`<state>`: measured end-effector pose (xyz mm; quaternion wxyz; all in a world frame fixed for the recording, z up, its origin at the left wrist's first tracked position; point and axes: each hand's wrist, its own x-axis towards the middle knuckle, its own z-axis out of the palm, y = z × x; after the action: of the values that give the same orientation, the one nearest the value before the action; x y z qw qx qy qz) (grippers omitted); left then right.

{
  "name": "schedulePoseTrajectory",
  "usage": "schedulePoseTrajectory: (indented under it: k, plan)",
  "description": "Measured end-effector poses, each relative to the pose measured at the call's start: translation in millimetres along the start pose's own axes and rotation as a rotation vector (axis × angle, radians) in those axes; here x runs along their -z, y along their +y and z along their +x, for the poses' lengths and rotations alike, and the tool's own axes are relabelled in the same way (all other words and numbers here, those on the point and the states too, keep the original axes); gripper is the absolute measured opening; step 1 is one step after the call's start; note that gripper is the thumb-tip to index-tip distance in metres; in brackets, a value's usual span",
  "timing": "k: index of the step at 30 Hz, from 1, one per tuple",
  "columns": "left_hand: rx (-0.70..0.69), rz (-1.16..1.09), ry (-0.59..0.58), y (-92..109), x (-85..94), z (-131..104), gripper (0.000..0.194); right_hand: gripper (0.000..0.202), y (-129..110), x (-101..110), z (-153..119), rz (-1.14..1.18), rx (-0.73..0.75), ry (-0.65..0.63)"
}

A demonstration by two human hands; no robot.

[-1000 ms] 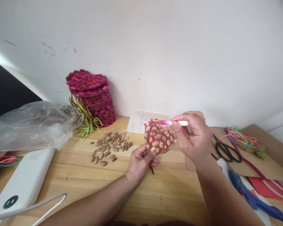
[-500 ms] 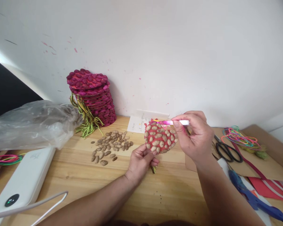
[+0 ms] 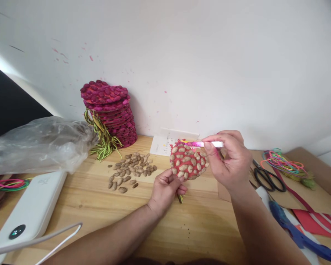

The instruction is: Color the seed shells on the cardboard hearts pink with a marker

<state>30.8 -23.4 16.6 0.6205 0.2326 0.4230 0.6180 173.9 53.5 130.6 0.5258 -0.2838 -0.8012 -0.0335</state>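
A flat red piece studded with speckled tan seeds (image 3: pixel 189 159) is held up by its lower left edge in my left hand (image 3: pixel 167 189), thumb on top and fingers curled under. Green and yellow threads (image 3: pixel 180 199) hang below it. Pinched between the thumb and fingers of my right hand (image 3: pixel 231 160) is a white marker pen (image 3: pixel 213 144) with a pink-stained front end. It lies nearly level, its tip at the upper edge of the piece. Loose speckled seeds (image 3: pixel 132 165) are scattered on the table to the left of my left hand.
A tall stack of magenta seed-covered pieces (image 3: pixel 113 117) stands by the wall, with green tassels (image 3: pixel 106 147). Left are a plastic bag (image 3: pixel 38 143) and a white power bank (image 3: pixel 33 206) with a cable. Right are black scissors (image 3: pixel 270 178), colourful cords (image 3: pixel 283 162) and a blue glue gun (image 3: pixel 295 232).
The whole view has shifted slightly. Both hands keep their hold, and the pen stays at the upper edge of the seed-covered piece with barely any movement.
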Motion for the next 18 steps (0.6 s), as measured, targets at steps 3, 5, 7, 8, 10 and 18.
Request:
schedulePoseTrajectory:
  k: [3,5,7,8,10,18]
  plan:
    - [-0.002,-0.006,0.003,-0.6,0.1,0.3,0.051,0.009,-1.1,0.0,-0.6,0.035,-0.006,0.006]
    - [-0.005,-0.011,0.001,-1.0,0.6,0.7,0.051,0.009,-1.8,-0.5,-0.8,0.029,-0.007,0.010]
    - [-0.008,-0.014,-0.004,-1.5,1.2,1.1,0.051,0.007,-2.0,-0.8,-0.7,-0.001,-0.009,0.008]
    - [-0.011,-0.014,-0.007,-1.7,1.5,1.3,0.050,0.007,-2.0,-0.8,-0.6,-0.015,-0.008,0.008]
    - [-0.018,-0.009,-0.012,-2.0,1.7,1.6,0.049,0.005,-1.9,-0.6,-0.5,-0.027,-0.009,0.012]
    - [-0.025,-0.005,-0.009,-1.4,0.6,0.9,0.050,0.008,-1.5,-1.1,-2.0,-0.029,-0.025,0.021]
